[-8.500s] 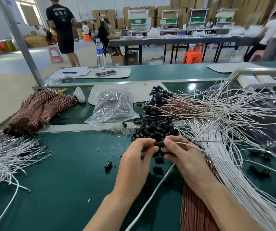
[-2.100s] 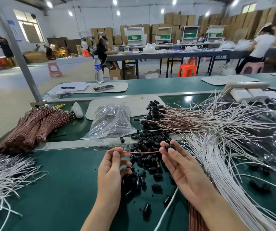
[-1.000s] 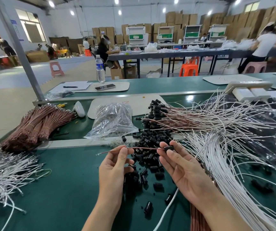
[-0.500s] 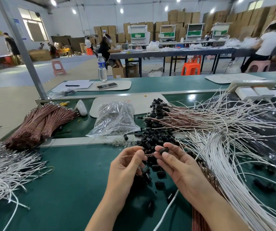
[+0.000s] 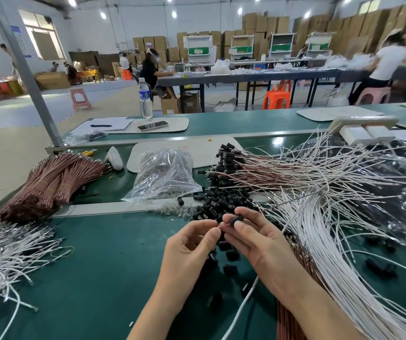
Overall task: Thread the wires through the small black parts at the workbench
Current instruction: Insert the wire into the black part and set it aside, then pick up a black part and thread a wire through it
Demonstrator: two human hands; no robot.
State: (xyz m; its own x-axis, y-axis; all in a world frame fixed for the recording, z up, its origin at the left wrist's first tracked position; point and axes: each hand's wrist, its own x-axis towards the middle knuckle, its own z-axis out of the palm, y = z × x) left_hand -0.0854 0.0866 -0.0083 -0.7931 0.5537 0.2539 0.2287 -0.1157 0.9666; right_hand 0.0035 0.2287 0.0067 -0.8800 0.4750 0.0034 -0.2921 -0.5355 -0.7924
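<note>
My right hand (image 5: 258, 239) pinches a small black part (image 5: 236, 220) between thumb and fingers. A thin brown wire (image 5: 278, 206) runs out of that part up and to the right. My left hand (image 5: 190, 244) touches the wire's bare tip at the part's left end with its fingertips. Just behind both hands lies a heap of loose black parts (image 5: 221, 202) on the green workbench (image 5: 99, 266). Several more black parts lie scattered under my hands. Finished brown wires with black parts (image 5: 231, 163) fan out behind the heap.
White wires (image 5: 331, 241) spread across the right side, another white bundle (image 5: 3, 251) at the left. Tied brown wire bundles (image 5: 54, 177) lie at far left. A clear plastic bag (image 5: 165, 175) sits behind the heap. A water bottle (image 5: 145, 99) and people stand beyond.
My hands came together: the wire that stretched out to the left between them now ends at my left fingertips, and the black part sits close to that end.
</note>
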